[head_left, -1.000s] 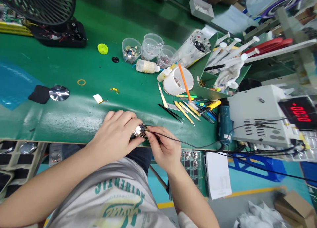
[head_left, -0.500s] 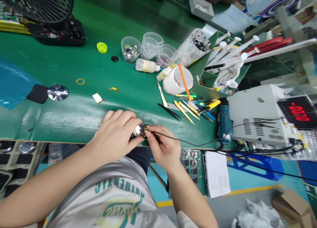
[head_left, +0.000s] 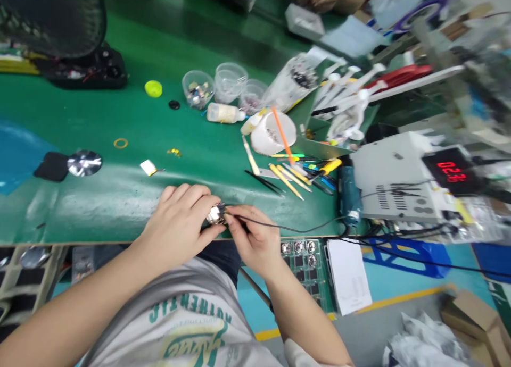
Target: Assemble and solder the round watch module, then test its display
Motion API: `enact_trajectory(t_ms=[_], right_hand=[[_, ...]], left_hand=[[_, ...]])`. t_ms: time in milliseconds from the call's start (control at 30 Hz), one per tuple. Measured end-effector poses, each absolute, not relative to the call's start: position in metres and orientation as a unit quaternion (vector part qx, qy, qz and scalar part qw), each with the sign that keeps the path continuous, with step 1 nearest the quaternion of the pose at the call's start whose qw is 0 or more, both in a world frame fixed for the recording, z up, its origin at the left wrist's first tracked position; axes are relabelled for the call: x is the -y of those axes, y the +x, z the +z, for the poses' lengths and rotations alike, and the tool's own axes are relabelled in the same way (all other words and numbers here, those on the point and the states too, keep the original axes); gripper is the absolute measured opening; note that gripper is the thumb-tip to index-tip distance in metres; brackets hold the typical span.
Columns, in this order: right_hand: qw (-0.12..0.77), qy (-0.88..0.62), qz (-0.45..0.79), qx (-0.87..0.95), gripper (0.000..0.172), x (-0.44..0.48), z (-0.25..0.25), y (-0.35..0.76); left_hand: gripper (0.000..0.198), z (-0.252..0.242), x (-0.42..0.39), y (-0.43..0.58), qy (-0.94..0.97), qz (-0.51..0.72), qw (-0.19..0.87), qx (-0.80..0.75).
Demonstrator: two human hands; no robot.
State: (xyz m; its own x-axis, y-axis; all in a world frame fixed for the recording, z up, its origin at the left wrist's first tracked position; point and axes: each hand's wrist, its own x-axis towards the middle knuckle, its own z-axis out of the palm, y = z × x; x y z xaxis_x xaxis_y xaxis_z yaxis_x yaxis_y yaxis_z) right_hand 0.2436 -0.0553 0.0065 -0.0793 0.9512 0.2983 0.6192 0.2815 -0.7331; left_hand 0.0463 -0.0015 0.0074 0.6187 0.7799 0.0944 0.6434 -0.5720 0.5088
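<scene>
My left hand (head_left: pixel 175 223) is closed round a small shiny metal piece that looks like a watch case (head_left: pixel 215 214), near the bench's front edge. My fingers cover much of it. On its right side, my right hand (head_left: pixel 257 236) pinches the end of a thin black cable (head_left: pixel 287 228) against the piece. The tip of the cable is hidden by my fingers. A small white battery (head_left: pixel 149 167) with short leads lies beyond my left hand. Black tweezers (head_left: pixel 263 183) lie beyond my right hand.
Picks and screwdrivers (head_left: pixel 287 181) lie before a white cup (head_left: pixel 273 133). Clear plastic cups (head_left: pixel 198 90) and a small bottle (head_left: pixel 224 113) stand behind. At right are an electric screwdriver (head_left: pixel 349 197) and a grey power unit (head_left: pixel 391 178) with a red display (head_left: pixel 451 170). A fan (head_left: pixel 59 21) stands back left.
The view has shifted, so the bench things sit further left and lower. The red digits on the display have changed. Both hands keep their hold at the shiny piece.
</scene>
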Motion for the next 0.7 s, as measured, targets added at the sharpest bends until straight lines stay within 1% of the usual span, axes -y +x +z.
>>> enact_trajectory(t_ms=[133, 267, 333, 533, 700], right_hand=[[0.382, -0.562, 0.207, 0.703, 0.014, 0.064, 0.004, 0.239], [0.322, -0.574, 0.202, 0.725, 0.018, 0.062, -0.004, 0.240], [0.312, -0.583, 0.198, 0.723, 0.017, 0.062, -0.007, 0.241], [0.334, -0.575, 0.190, 0.723, 0.015, 0.065, -0.012, 0.239], [0.345, -0.573, 0.183, 0.720, 0.016, 0.064, -0.010, 0.239]], left_hand=[[0.034, -0.010, 0.009, 0.039, 0.886, 0.170, 0.181, -0.392], [0.039, -0.041, 0.002, 0.036, 0.886, 0.188, 0.158, -0.392], [0.041, -0.051, 0.000, 0.034, 0.888, 0.176, 0.164, -0.392], [0.044, -0.060, -0.001, 0.026, 0.893, 0.140, 0.146, -0.403], [0.043, -0.058, -0.005, 0.027, 0.891, 0.135, 0.171, -0.399]])
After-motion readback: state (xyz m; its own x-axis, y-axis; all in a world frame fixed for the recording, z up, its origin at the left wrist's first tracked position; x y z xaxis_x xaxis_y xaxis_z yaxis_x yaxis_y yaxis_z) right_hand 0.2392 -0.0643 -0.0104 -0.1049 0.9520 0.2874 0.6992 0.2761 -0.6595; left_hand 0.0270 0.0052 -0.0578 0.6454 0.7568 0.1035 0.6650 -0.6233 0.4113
